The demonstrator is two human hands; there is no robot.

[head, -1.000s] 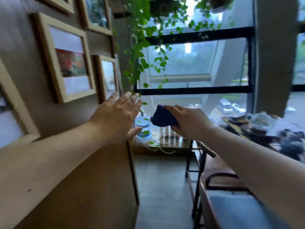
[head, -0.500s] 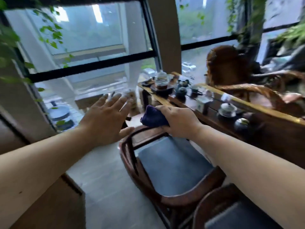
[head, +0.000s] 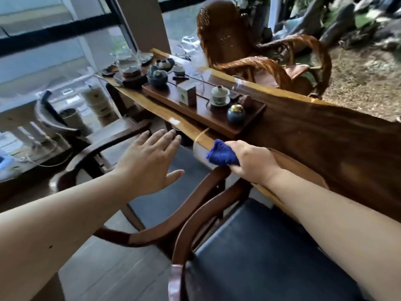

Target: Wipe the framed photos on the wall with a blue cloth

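Observation:
My right hand (head: 252,161) is closed around a bunched blue cloth (head: 221,153), which sticks out to the left of my fist. It hovers above the near edge of a long wooden tea table (head: 321,135). My left hand (head: 149,164) is held out flat with fingers spread, empty, over a wooden armchair. The wall and its framed photos are out of view.
Two wooden armchairs with dark blue seats (head: 267,253) stand below my arms. A tea tray (head: 208,118) with cups, pots and a small box lies on the table. A carved root chair (head: 249,51) is behind it. Windows and a grey floor are at left.
The view has swung right, away from the wall with the framed photos, past the window, to the tea table. Both hands keep their pose; the right still holds the cloth.

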